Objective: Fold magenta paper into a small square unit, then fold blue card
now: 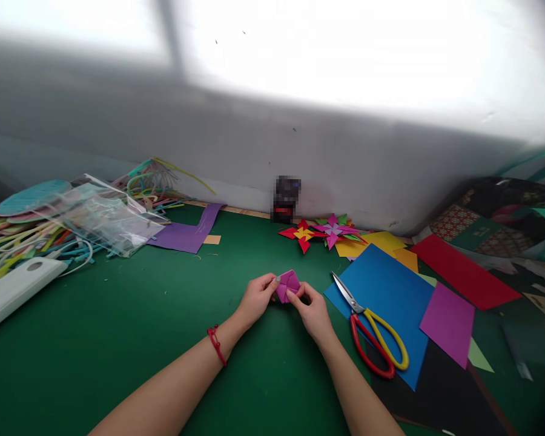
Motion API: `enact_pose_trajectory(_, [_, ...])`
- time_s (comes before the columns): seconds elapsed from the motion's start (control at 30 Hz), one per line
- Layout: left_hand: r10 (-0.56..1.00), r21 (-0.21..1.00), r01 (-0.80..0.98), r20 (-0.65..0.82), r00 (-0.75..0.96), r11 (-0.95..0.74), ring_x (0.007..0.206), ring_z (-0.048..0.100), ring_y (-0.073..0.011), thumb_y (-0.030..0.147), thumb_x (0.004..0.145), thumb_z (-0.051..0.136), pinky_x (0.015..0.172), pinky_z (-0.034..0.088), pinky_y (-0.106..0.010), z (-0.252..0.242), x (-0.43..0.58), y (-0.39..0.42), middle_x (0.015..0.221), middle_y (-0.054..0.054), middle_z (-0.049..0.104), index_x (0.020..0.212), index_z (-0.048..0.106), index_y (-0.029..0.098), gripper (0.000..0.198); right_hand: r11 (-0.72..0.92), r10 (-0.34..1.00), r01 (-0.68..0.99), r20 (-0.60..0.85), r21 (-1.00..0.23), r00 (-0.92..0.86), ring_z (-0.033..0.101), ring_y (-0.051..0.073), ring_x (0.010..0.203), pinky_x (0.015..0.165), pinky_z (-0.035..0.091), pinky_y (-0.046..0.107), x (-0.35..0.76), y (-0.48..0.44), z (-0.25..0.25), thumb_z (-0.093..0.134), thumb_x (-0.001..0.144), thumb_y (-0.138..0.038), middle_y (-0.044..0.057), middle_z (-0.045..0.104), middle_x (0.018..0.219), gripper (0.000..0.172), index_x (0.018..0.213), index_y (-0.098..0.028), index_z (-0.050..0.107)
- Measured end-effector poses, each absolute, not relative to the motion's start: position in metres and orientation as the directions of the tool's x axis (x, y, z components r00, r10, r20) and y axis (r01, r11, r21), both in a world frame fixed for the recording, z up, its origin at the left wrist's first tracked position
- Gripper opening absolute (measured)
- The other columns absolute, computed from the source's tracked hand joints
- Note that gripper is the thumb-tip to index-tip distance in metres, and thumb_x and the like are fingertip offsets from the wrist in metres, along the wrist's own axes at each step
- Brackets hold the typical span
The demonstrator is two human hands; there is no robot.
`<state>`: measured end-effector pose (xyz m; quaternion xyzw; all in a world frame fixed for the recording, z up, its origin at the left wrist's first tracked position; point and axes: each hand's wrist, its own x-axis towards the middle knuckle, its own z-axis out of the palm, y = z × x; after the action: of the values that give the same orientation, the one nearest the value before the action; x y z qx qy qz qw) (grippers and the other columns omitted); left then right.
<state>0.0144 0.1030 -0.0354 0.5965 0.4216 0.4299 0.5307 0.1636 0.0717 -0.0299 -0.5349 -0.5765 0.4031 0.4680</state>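
Between my two hands is a small piece of folded magenta paper (287, 286), held just above the green table with creases showing on its face. My left hand (257, 298) pinches its left edge between thumb and fingers. On the opposite side, my right hand (313, 310) grips the lower right edge, the thumb lying on the front of the paper. Parts of the fingers behind the paper are hidden. Scissors (356, 309) with one red and one yellow handle lie to the right of my right hand, partly on a blue paper sheet (390, 290).
Folded paper flowers (332, 231) sit by the wall. Right of the scissors lie a magenta sheet (449, 324) and a red sheet (463, 269). At left are a purple paper strip (181, 237), a clear plastic bag (113, 221), colourful strips and a white power strip (18, 290).
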Motion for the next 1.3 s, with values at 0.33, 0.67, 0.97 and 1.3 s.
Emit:
enact_pose_trajectory(0.33, [0.967,0.997,0.041,0.053,0.248,-0.065,0.055,0.047,-0.0108,0.044,0.081,0.044,0.051,0.042,-0.021,-0.037,0.017,0.103,0.058,0.001,0.047,0.065,0.052,0.015,0.034,0.125,0.98,0.38,0.173,-0.916,0.095,0.045,0.015,0.061,0.059,0.035,0.026,0.158,0.069,-0.031,0.051,0.08,-0.037,-0.002,0.049,0.063,0.027,0.061,-0.021,0.04])
enact_pose_trajectory(0.67, [0.968,0.99,0.109,0.058,0.243,-0.087,0.052,0.046,-0.0105,0.044,0.081,0.043,0.05,0.041,-0.021,-0.04,0.016,0.103,0.056,0.002,0.047,0.063,0.05,0.016,0.034,0.205,0.961,0.384,0.26,-0.9,0.097,0.052,0.018,0.081,0.074,0.038,0.029,0.152,0.066,-0.03,0.051,0.082,-0.033,0.003,0.055,0.084,0.024,0.063,-0.021,0.043])
enact_pose_trajectory(0.97, [0.989,1.0,-0.011,-0.001,0.145,0.003,0.054,0.05,-0.0116,0.044,0.081,0.045,0.051,0.043,-0.022,-0.038,0.017,0.106,0.059,0.001,0.051,0.066,0.052,0.015,0.033,0.168,0.98,0.282,0.192,-0.945,0.059,0.054,0.021,0.086,0.079,0.042,0.033,0.157,0.07,-0.032,0.051,0.081,-0.036,0.006,0.056,0.092,0.017,0.076,-0.02,0.053])
enact_pose_trajectory(1.3, [0.979,0.978,0.165,0.096,0.182,-0.127,0.052,0.049,-0.0117,0.044,0.082,0.041,0.05,0.038,-0.022,-0.038,0.017,0.1,0.056,0.002,0.051,0.064,0.052,0.017,0.034,0.189,0.962,0.376,0.248,-0.907,0.116,0.053,0.021,0.086,0.077,0.041,0.035,0.157,0.068,-0.035,0.051,0.08,-0.03,0.006,0.057,0.089,0.015,0.069,-0.02,0.052])
